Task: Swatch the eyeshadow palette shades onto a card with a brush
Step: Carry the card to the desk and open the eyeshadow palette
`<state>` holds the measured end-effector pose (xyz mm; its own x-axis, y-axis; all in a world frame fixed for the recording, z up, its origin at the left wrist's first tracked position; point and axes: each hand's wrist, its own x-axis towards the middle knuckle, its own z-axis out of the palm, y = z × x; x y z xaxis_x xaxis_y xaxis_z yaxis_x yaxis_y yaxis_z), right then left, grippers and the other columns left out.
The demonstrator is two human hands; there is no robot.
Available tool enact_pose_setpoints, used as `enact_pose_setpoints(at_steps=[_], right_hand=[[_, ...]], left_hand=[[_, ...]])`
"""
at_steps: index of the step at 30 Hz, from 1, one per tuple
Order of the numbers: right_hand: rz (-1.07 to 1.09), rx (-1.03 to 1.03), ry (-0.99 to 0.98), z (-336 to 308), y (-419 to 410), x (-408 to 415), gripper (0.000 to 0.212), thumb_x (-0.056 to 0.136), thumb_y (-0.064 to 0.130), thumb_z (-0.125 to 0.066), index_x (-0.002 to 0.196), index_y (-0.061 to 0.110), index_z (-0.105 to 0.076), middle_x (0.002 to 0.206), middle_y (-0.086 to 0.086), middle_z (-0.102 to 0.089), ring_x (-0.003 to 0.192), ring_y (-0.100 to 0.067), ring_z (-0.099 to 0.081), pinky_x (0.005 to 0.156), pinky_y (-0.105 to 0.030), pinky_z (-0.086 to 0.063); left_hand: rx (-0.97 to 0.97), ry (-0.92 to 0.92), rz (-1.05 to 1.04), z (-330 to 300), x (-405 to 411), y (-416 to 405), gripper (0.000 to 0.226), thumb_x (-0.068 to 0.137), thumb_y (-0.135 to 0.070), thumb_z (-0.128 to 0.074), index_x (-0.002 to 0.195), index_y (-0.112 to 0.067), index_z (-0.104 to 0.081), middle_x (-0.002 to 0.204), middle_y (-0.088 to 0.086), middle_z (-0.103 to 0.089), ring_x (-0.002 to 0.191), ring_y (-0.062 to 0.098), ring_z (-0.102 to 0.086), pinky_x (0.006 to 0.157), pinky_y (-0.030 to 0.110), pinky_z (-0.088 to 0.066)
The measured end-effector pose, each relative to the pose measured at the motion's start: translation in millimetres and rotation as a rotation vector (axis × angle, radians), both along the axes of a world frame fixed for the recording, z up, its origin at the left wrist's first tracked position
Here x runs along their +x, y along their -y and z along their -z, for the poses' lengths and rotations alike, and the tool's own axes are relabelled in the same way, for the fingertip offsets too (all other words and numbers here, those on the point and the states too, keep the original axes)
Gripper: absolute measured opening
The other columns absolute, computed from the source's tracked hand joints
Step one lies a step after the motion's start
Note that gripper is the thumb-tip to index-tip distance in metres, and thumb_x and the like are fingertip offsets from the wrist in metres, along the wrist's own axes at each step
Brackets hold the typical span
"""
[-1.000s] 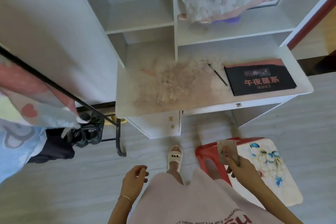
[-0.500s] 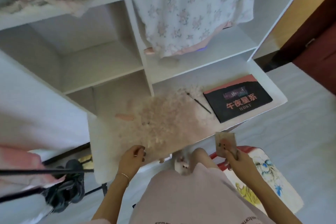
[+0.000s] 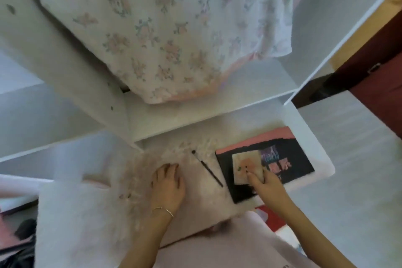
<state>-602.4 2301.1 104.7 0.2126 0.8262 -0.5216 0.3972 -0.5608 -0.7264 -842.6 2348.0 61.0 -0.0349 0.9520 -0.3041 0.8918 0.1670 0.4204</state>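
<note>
Card (image 3: 247,167) pinched by right hand (image 3: 264,183) atop closed palette (image 3: 282,172), lower right; left hand (image 3: 168,183) flat on tabletop (image 3: 87,213) beside brush (image 3: 207,168) — risk: card sliding off the slick lid.

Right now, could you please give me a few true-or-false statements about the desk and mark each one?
1. The right hand holds the card over the closed black palette. True.
2. The brush is in the left hand. False: it lies on the desk, between the left hand and the palette, with neither hand touching it.
3. The left hand rests with spread fingers on the stained desk top. True.
4. The palette is open, with its shades showing. False: only its printed lid shows.
5. A floral cloth hangs above the desk. True.
</note>
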Motion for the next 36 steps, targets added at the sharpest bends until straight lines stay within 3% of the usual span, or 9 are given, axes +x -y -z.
enact_pose_setpoints(at_steps=[4, 7, 10, 16, 18, 23, 28, 31, 36], right_hand=[[-0.297, -0.062, -0.045, 7, -77, 37, 0.009, 0.089, 0.026, -0.050, 0.095, 0.033, -0.051, 0.091, 0.013, -0.060, 0.084, 0.002, -0.054, 0.064, -0.015, -0.039], [-0.417, -0.012, -0.047, 6, -112, 41, 0.015, 0.087, 0.019, -0.052, 0.088, 0.035, -0.051, 0.091, 0.009, -0.062, 0.083, -0.001, -0.057, 0.063, -0.016, -0.040], [-0.489, 0.080, -0.091, 20, -133, 36, 0.019, 0.086, 0.017, -0.053, 0.084, 0.035, -0.049, 0.087, 0.012, -0.060, 0.078, -0.001, -0.056, 0.060, -0.015, -0.039], [-0.573, 0.277, -0.212, 67, -142, 25, 0.025, 0.084, 0.019, -0.057, 0.089, 0.041, -0.048, 0.091, 0.015, -0.061, 0.083, 0.004, -0.059, 0.067, -0.013, -0.049], [-0.544, 0.344, -0.245, 77, -137, 26, 0.025, 0.083, 0.020, -0.058, 0.088, 0.042, -0.049, 0.090, 0.015, -0.062, 0.085, -0.001, -0.061, 0.071, -0.023, -0.054], [-0.572, 0.551, -0.252, 67, -117, 25, 0.022, 0.084, 0.021, -0.059, 0.088, 0.040, -0.048, 0.088, 0.019, -0.060, 0.082, 0.014, -0.056, 0.062, -0.006, -0.046], [-0.386, 0.328, -0.812, 57, -84, 12, 0.027, 0.085, 0.005, -0.056, 0.107, 0.022, -0.051, 0.106, -0.001, -0.061, 0.095, -0.016, -0.064, 0.072, -0.028, -0.057], [-0.319, 0.210, -1.087, 58, -67, 4, 0.033, 0.084, -0.001, -0.055, 0.111, 0.018, -0.049, 0.110, -0.009, -0.059, 0.089, -0.020, -0.066, 0.064, -0.028, -0.056], [-0.258, 0.258, -1.104, 65, -62, 1, 0.080, 0.084, -0.006, -0.055, 0.140, 0.039, -0.018, 0.121, -0.005, -0.053, 0.103, -0.024, -0.061, 0.069, -0.034, -0.057]], left_hand=[[-0.044, -0.097, -0.133, 15, 48, -22, 0.055, 0.092, -0.039, -0.039, 0.142, -0.024, -0.021, 0.153, 0.007, -0.010, 0.140, 0.026, -0.003, 0.111, 0.043, -0.009], [0.022, -0.110, -0.224, 23, 58, -22, 0.058, 0.090, -0.040, -0.042, 0.141, -0.019, -0.026, 0.152, 0.013, -0.015, 0.140, 0.030, -0.006, 0.112, 0.045, -0.005], [0.112, -0.139, -0.299, 35, 64, -16, 0.070, 0.083, -0.051, -0.023, 0.140, -0.011, -0.032, 0.149, 0.016, -0.024, 0.140, 0.032, -0.014, 0.113, 0.042, -0.003], [0.241, -0.260, -0.276, 65, 61, -9, 0.078, 0.077, -0.058, -0.002, 0.145, -0.022, -0.014, 0.155, 0.004, -0.007, 0.142, 0.019, 0.003, 0.110, 0.031, 0.012], [0.288, -0.272, -0.299, 72, 62, -9, 0.075, 0.079, -0.058, -0.003, 0.145, -0.024, -0.014, 0.155, 0.002, -0.007, 0.142, 0.018, 0.003, 0.109, 0.029, 0.013], [0.352, -0.264, -0.304, 79, 58, -9, 0.062, 0.088, -0.054, -0.019, 0.144, -0.027, -0.019, 0.154, 0.000, -0.011, 0.142, 0.017, -0.002, 0.112, 0.032, 0.006], [0.358, -0.266, -0.296, 73, 57, -11, 0.057, 0.092, -0.049, -0.031, 0.143, -0.026, -0.022, 0.154, 0.001, -0.012, 0.142, 0.017, -0.004, 0.113, 0.034, 0.001], [0.391, -0.098, -0.337, 63, 58, -10, 0.057, 0.091, -0.044, -0.042, 0.142, -0.022, -0.026, 0.153, 0.005, -0.018, 0.141, 0.019, -0.010, 0.114, 0.037, -0.004], [0.728, 0.454, -0.342, 36, 65, 21, 0.043, 0.087, -0.030, -0.058, 0.128, -0.025, -0.044, 0.137, -0.003, -0.044, 0.125, 0.006, -0.039, 0.104, 0.023, -0.030]])
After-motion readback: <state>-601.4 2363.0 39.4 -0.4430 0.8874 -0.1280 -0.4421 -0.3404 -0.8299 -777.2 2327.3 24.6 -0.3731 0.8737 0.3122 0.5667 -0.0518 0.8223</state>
